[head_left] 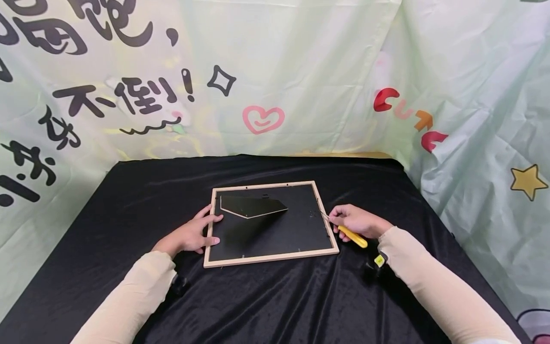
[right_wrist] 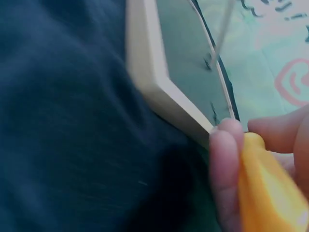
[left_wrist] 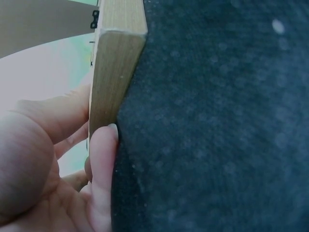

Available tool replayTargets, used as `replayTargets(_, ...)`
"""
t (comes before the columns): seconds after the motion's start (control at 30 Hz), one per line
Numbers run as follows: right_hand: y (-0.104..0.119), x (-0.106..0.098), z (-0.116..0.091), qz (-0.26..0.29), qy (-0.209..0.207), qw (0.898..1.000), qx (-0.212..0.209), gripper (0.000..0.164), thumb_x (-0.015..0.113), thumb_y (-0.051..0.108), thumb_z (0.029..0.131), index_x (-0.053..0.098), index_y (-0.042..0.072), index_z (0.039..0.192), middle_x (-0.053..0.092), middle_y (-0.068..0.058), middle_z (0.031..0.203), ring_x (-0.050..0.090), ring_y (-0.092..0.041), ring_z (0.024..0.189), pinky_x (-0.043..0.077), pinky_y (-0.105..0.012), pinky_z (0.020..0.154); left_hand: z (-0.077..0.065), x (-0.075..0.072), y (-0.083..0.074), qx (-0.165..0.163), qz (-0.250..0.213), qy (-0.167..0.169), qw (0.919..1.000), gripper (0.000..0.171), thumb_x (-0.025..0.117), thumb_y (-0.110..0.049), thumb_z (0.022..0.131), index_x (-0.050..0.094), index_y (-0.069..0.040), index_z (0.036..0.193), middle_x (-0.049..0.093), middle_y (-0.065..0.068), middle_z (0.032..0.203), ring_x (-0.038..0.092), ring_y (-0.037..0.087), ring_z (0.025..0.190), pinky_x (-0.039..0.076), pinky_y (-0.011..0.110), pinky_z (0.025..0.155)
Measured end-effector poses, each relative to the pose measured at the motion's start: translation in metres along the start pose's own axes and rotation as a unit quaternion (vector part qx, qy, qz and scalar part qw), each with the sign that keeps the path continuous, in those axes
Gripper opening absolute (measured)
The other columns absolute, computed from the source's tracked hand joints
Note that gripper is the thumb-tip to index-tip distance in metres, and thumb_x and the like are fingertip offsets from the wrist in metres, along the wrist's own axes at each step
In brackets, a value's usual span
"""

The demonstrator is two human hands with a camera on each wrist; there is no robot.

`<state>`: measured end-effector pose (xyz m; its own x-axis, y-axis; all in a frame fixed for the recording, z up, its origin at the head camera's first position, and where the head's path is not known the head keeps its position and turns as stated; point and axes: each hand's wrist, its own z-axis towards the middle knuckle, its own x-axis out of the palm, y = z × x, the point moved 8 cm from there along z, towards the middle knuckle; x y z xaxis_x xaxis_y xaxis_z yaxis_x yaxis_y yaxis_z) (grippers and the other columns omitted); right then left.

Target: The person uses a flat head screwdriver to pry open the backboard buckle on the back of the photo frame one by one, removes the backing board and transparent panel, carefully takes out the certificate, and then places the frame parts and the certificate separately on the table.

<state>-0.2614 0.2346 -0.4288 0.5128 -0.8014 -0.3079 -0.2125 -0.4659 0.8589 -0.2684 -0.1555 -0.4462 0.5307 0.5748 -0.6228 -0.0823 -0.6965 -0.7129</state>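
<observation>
A picture frame [head_left: 275, 258] with a light wooden border lies back side up on the black cloth. Its black backing board [head_left: 275, 239] has a stand leg [head_left: 253, 206] raised at an angle from it. My left hand [head_left: 193, 234] grips the left border, thumb and a finger over the top; the wooden edge [left_wrist: 108, 77] shows between its fingers in the left wrist view. My right hand [head_left: 354, 220] holds a yellow-handled screwdriver [head_left: 354, 237] at the right border, its thin shaft pointing over the wood. Small metal tabs [right_wrist: 208, 62] stand along the frame's inner edge.
Black cloth [head_left: 275, 306] covers the table. A pale printed curtain [head_left: 309, 71] with characters and a pink heart hangs behind it and along the sides. Each wrist carries a small camera, the right one with a yellow tag [head_left: 379, 260].
</observation>
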Motion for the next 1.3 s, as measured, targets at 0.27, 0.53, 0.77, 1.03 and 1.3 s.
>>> replayTargets(0.27,0.007,0.018,-0.028,-0.115,-0.113,0.985,-0.06,0.01,0.061,0.01,0.094,0.054,0.002,0.095,0.058,-0.009,0.064,0.054,-0.018,0.046,0.048,-0.031,0.043,-0.005,-0.003,0.002,0.001,0.005,-0.005,1.0,0.071,0.076,-0.016,0.085,0.041,-0.006,0.147,-0.007,0.016,0.16,0.023,0.046,0.134,0.056,0.034,0.057)
replayTargets(0.53,0.022,0.035,-0.052,-0.287,-0.205,0.926,-0.139,0.014,0.065,0.013,0.09,0.059,0.018,0.078,0.053,0.01,0.055,0.05,-0.006,0.048,0.043,-0.026,0.047,-0.004,-0.005,0.003,0.0,0.002,-0.005,1.0,0.071,0.075,-0.016,0.086,0.04,-0.007,0.148,-0.008,0.014,0.16,0.022,0.044,0.135,0.057,0.034,0.058)
replayTargets(0.77,0.016,0.037,-0.054,-0.281,-0.239,0.92,-0.134,0.021,0.066,0.012,0.089,0.054,0.019,0.073,0.047,0.009,0.054,0.048,-0.005,0.048,0.041,-0.025,0.046,-0.003,-0.002,0.002,-0.002,-0.003,-0.005,1.0,0.071,0.075,-0.015,0.086,0.04,-0.007,0.147,-0.008,0.013,0.16,0.022,0.044,0.135,0.057,0.035,0.058)
replayTargets(1.03,0.002,0.039,-0.055,-0.222,-0.228,0.944,-0.089,0.021,0.063,0.014,0.093,0.055,0.013,0.074,0.049,0.004,0.052,0.052,-0.011,0.039,0.045,-0.028,0.04,-0.002,0.002,0.004,-0.005,-0.004,-0.004,1.0,0.071,0.076,-0.015,0.086,0.041,-0.009,0.148,-0.007,0.012,0.161,0.022,0.042,0.135,0.057,0.035,0.058)
replayTargets(1.3,-0.007,0.04,-0.048,-0.193,-0.217,0.955,-0.058,0.02,0.061,0.015,0.094,0.051,0.001,0.103,0.051,0.001,0.055,0.052,-0.015,0.037,0.046,-0.031,0.041,0.0,0.0,0.003,-0.004,0.003,-0.009,1.0,0.07,0.075,-0.014,0.086,0.042,-0.009,0.147,-0.006,0.011,0.161,0.025,0.042,0.134,0.056,0.034,0.057)
